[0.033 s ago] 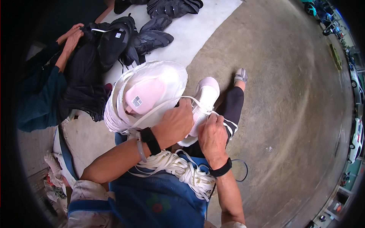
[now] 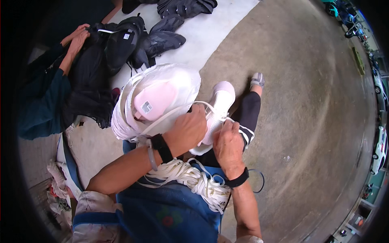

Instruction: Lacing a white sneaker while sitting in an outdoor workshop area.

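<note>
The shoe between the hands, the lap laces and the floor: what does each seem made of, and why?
Shoe: probably matt mesh fabric; its white upper has a fine dotted texture.
Lap laces: likely woven textile, dull; flat, limp strands.
Floor: apparently smooth concrete; grey-brown, blotchy.

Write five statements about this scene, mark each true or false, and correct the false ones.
1. The left hand and right hand are both at the white-and-pink sneaker. True.
2. The bundle of white shoelaces lies on the floor. False: it lies on the blue apron.
3. Each of the person's wrists bears a black wristband. True.
4. The co-worker's hands are on the white-and-pink sneaker. False: they are at the upper left, near black shoes.
5. The white-and-pink sneaker has no lace on it. False: a white lace crosses it.
</note>
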The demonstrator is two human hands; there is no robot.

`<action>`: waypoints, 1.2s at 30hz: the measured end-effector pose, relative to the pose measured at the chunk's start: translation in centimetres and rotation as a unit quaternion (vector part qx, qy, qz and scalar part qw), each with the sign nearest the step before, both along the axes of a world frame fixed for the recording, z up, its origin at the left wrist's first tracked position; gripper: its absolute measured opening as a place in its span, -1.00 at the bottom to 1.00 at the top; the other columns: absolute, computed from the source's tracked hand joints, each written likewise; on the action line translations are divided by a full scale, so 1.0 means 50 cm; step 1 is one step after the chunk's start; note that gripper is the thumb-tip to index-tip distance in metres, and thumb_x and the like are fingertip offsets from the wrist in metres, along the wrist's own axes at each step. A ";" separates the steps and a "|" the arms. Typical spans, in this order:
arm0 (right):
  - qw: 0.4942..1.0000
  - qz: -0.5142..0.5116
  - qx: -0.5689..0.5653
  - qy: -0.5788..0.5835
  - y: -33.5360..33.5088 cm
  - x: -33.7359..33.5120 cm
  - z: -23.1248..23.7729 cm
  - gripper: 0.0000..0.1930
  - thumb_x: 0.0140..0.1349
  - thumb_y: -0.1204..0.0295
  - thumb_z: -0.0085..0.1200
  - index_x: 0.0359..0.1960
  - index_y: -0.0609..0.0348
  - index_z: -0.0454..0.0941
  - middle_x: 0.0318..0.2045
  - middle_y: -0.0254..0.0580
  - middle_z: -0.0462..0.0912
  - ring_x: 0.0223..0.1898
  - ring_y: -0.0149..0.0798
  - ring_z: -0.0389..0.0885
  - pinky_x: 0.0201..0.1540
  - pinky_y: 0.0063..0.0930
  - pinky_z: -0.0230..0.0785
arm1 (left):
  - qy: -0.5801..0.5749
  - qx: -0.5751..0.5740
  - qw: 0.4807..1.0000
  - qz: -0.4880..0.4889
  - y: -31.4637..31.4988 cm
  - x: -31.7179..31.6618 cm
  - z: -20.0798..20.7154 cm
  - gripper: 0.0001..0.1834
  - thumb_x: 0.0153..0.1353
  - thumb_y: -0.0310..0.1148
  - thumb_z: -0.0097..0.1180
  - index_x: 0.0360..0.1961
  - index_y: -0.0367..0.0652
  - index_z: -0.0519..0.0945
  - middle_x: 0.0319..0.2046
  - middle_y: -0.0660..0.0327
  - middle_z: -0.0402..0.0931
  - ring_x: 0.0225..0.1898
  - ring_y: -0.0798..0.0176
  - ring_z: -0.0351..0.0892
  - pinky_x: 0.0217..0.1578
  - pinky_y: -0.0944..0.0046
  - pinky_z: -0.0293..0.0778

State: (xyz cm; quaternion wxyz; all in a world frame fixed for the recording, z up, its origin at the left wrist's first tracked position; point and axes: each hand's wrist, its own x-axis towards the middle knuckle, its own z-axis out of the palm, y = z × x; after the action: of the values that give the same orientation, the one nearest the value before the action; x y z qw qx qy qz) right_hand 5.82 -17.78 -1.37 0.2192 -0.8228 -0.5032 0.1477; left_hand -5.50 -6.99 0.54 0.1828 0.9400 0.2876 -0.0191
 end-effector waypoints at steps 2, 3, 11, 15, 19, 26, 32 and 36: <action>1.000 0.018 0.005 0.004 -0.008 0.014 0.001 -0.78 0.02 0.60 0.04 -0.28 0.42 0.38 -0.33 0.19 0.46 -0.41 0.21 0.54 -0.40 -0.08 0.45 | -0.010 0.031 0.999 -0.028 0.002 -0.007 -0.016 -0.65 0.16 -0.44 0.06 -0.09 -0.44 0.33 -0.30 -0.08 0.41 -0.32 -0.01 0.59 -0.40 0.17 0.53; 0.999 0.040 0.018 0.008 -0.008 0.021 0.002 -0.75 0.01 0.58 0.07 -0.26 0.42 0.39 -0.31 0.18 0.47 -0.42 0.16 0.56 -0.39 -0.13 0.47 | -0.001 0.007 0.999 -0.033 0.011 -0.009 -0.015 -0.68 0.16 -0.44 0.06 -0.13 -0.43 0.34 -0.31 -0.08 0.42 -0.32 0.00 0.59 -0.39 0.18 0.53; 0.988 0.045 0.111 0.096 -0.013 0.035 0.004 -0.81 0.00 0.65 0.05 -0.30 0.30 0.46 -0.43 0.08 0.48 -0.45 0.13 0.56 -0.42 -0.14 0.43 | -0.007 -0.069 0.997 -0.030 0.006 -0.008 -0.002 -0.77 0.16 -0.50 0.04 -0.21 -0.41 0.35 -0.33 -0.08 0.43 -0.31 -0.04 0.58 -0.36 0.13 0.52; 0.984 0.008 0.110 0.142 -0.016 0.025 0.009 -0.73 0.06 0.64 0.06 -0.16 0.27 0.43 -0.35 0.09 0.51 -0.43 0.14 0.57 -0.40 -0.12 0.44 | -0.041 -0.032 0.997 -0.051 0.010 -0.010 -0.017 -0.78 0.15 -0.51 0.04 -0.21 -0.40 0.36 -0.31 -0.09 0.43 -0.30 -0.07 0.57 -0.35 0.08 0.52; 0.993 0.060 0.101 0.010 -0.013 0.019 0.015 -0.73 0.10 0.59 0.06 -0.13 0.21 0.42 -0.34 0.03 0.52 -0.48 0.07 0.59 -0.44 -0.14 0.47 | -0.044 -0.064 0.996 -0.045 0.012 -0.007 -0.007 -0.78 0.08 -0.53 0.07 -0.26 -0.46 0.43 -0.32 -0.08 0.44 -0.23 0.01 0.55 -0.28 0.21 0.56; 0.971 0.112 -0.028 -0.209 0.025 0.006 0.032 -0.87 0.05 0.48 0.01 -0.35 0.20 0.43 -0.46 -0.18 0.48 -0.48 -0.20 0.61 -0.50 -0.38 0.46 | -0.074 -0.098 0.992 0.026 0.001 -0.010 -0.050 -0.79 0.12 -0.53 0.04 -0.25 -0.42 0.35 -0.38 -0.15 0.45 -0.38 -0.13 0.59 -0.44 0.04 0.53; 0.963 0.174 0.097 -0.182 0.016 0.024 0.023 -0.81 -0.04 0.50 0.05 -0.33 0.19 0.45 -0.45 -0.17 0.40 -0.43 -0.18 0.51 -0.42 -0.34 0.41 | -0.069 -0.059 0.996 -0.003 -0.011 -0.003 -0.036 -0.79 0.12 -0.52 0.01 -0.24 -0.40 0.34 -0.35 -0.19 0.42 -0.33 -0.14 0.60 -0.39 0.07 0.55; 0.970 0.194 0.144 0.027 -0.004 -0.047 0.087 -0.86 0.14 0.58 0.04 -0.25 0.24 0.44 -0.42 -0.07 0.44 -0.46 -0.02 0.52 -0.46 -0.30 0.39 | -0.101 -0.171 0.978 0.061 -0.006 -0.011 -0.038 -0.74 0.12 -0.50 0.03 -0.19 -0.39 0.31 -0.34 -0.20 0.41 -0.30 -0.22 0.56 -0.35 0.01 0.54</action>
State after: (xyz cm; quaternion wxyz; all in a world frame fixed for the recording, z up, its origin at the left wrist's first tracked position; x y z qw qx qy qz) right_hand 3.48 -18.00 2.95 0.3165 -0.6645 -0.6632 0.1356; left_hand -6.07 -7.31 -1.33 0.3693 0.8727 0.3171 0.0381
